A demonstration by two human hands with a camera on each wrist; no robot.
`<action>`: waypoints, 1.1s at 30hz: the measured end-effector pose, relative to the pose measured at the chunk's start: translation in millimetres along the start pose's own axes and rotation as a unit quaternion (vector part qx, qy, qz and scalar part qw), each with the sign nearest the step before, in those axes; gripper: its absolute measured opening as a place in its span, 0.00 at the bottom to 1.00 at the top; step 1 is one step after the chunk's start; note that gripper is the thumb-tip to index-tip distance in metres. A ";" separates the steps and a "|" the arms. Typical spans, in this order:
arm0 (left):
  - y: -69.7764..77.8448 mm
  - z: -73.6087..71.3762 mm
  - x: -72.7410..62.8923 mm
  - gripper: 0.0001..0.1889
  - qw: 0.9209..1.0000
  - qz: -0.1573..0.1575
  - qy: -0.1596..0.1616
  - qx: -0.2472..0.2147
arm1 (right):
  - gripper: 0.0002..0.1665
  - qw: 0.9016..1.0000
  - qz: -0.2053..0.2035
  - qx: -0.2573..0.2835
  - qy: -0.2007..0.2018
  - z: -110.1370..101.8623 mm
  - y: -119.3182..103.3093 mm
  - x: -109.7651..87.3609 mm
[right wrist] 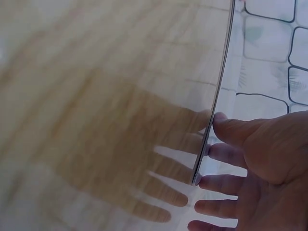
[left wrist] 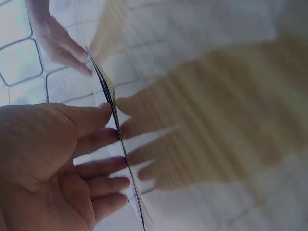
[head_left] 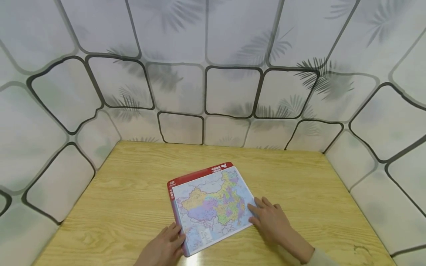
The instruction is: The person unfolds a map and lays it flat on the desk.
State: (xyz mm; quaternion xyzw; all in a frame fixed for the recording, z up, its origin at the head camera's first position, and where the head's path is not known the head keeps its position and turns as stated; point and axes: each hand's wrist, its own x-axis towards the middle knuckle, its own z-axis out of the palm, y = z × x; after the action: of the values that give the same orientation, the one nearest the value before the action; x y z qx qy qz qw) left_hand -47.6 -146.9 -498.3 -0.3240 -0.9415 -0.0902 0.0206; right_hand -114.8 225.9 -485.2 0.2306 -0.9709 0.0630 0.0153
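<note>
Map, head view: a thin rectangular printed map (head_left: 213, 201) with a red band along its top and a many-coloured country outline lay face up on the pale yellow wood-grained surface (head_left: 133, 177), turned askew, its upper right corner farthest from the person.
Hands, head view: the bare left hand (head_left: 163, 245) touched the lower left side; the bare right hand (head_left: 273, 221), below a pale sleeve (head_left: 321, 258), touched the lower right side. Contact on opposite sides probably served to steady or square the map.
Walls, head view: the white patterned walls (head_left: 233, 92) with dark rounded outlines and grey leaf prints stood round the surface, well apart from the map.
Map edge, left wrist view: the left fingers (left wrist: 101, 167) were extended and loose, tips against the edge, thumb alongside. They seemed to brace rather than clamp; the right hand showed across the map.
Map edge, right wrist view: the right fingers (right wrist: 226, 184) were likewise spread, some tips and the thumb meeting the edge near a corner, the lowest past it. Presumably a light stop there. Whether the edge sat slightly raised, could not tell.
</note>
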 end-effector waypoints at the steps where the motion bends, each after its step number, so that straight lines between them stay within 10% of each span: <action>1: 1.2 0.9 0.0 0.21 1.000 -0.003 -0.004 -0.003 | 0.25 1.000 0.000 0.005 -0.001 0.3 1.5 1.0; 12: 1.1 -6.4 -0.9 0.28 0.998 -0.035 -0.020 -0.040 | 0.30 0.995 0.021 0.095 0.020 0.8 -0.5 3.8; 24: -43.1 -33.2 42.0 0.34 0.994 -0.091 0.050 -0.020 | 0.40 0.996 0.066 0.052 0.012 -3.6 -57.1 -2.0; 33: -65.1 -25.1 63.9 0.36 0.991 -0.116 -0.010 -0.071 | 0.43 0.997 0.070 0.021 -0.033 -0.9 -75.9 2.7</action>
State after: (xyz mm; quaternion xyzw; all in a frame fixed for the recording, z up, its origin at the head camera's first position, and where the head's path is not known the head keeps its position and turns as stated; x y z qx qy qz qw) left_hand -138.5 -163.1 -477.6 -0.2138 -0.9642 -0.1552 -0.0223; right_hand -83.0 157.6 -475.3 0.1643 -0.9831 0.0765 -0.0261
